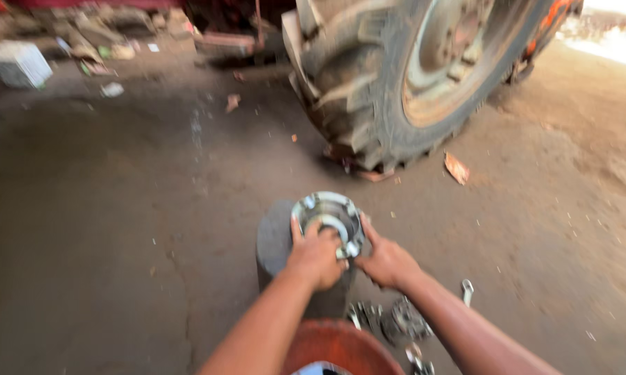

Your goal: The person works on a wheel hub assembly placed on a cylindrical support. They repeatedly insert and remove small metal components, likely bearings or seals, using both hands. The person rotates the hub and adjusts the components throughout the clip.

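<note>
Round shiny metal hub-like casting with a hollow centre [329,217] sits on top of a dark upright cylinder block [274,243] on the dirt workshop floor [118,229], straight ahead of the person. Left hand [316,255] lies over its near rim, fingers curled down onto the metal, gripping the edge. Right hand [384,260] presses against the right side, thumb up along the rim, fingers partly spread. Looks heavy, rigid and probably greasy, so likely slippery; best held with both hands on opposite sides of the outer rim, not the inner bore. The perch is narrow, so it could tip off. Loose grey metal parts [396,321] and a small wrench [467,290] lie just beside the block at right. Large lugged tractor tyre [368,90] stands near behind. White box [18,62] is well apart at far left.
</note>
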